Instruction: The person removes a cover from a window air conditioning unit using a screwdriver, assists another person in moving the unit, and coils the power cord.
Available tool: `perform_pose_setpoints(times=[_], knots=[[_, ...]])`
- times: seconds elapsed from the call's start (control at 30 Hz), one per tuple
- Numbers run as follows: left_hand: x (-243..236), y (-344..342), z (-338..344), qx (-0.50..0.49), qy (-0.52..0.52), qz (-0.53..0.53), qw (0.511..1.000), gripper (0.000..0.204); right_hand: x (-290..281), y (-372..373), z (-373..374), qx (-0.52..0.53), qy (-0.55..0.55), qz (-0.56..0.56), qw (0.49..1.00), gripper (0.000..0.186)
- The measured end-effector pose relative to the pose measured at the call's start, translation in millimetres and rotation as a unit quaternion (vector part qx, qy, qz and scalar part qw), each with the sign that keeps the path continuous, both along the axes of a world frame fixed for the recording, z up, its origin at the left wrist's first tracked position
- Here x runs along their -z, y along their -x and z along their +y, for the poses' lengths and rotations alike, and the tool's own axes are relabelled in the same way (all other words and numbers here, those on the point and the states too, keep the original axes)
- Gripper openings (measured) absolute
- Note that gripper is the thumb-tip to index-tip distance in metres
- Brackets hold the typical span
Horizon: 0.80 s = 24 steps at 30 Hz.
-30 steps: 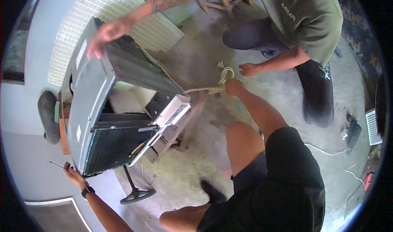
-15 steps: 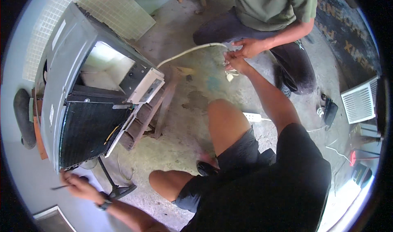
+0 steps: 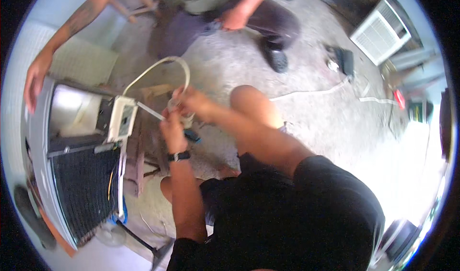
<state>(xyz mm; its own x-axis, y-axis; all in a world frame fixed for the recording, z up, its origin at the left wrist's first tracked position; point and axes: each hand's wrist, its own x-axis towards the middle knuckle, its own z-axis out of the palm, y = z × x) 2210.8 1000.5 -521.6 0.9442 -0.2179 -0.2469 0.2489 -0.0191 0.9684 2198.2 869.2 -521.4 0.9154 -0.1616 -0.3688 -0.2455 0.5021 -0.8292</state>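
While the cord [image 3: 168, 59] is arched up from beside the control panel [image 3: 122, 119] of the unit [image 3: 86, 185], its bundled end is gathered between the 2 hands, which are brought close together just left of a bare knee [image 3: 250, 99]. The bundle is held by the right hand [image 3: 194, 104], its fingers curled in at the loops (the exact contact is blurred). A screwdriver [image 3: 151, 111] is gripped in the left hand [image 3: 172, 131], its pale shaft slanted out to the panel's edge and its dark-and-blue handle seen past the palm. The cord loops are overlapped by the left fingertips, but whether they are pinched there cannot be told. A dark watch [image 3: 178, 156] is worn on the left wrist.

On the unit, the dark fins are exposed and crossed by a yellow wire [image 3: 111, 182]; beside it a wooden stand [image 3: 138, 168] is seen. A co-worker's hand [image 3: 38, 77] is held at the unit's far corner, though touch cannot be confirmed. On the floor, a white grille [image 3: 381, 31] is propped well apart.
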Motion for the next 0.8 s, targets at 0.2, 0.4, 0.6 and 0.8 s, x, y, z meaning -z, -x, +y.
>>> perform_pose_setpoints(times=[0.2, 0.4, 0.6, 0.8], knots=[[34.2, 12.1, 66.9, -0.017, -0.078, 0.089, 0.993, 0.026, 69.9, 46.2, 77.1, -0.024, 0.365, -0.056, 0.929, 0.051], [-17.9, 2.9, 99.4, 0.133, -0.135, 0.019, 0.982, 0.026, 74.1, 39.6, 117.3, 0.062, 0.466, -0.102, 0.877, 0.054], [-50.7, 10.4, 145.3, 0.07, -0.009, 0.024, 0.997, 0.029, 38.9, 24.4, 101.7, -0.242, -0.082, -0.066, 0.964, 0.072], [-37.4, 22.4, 187.9, 0.022, 0.171, 0.085, 0.981, 0.026, 44.8, 28.7, 129.1, -0.312, -0.203, 0.047, 0.927, 0.083]])
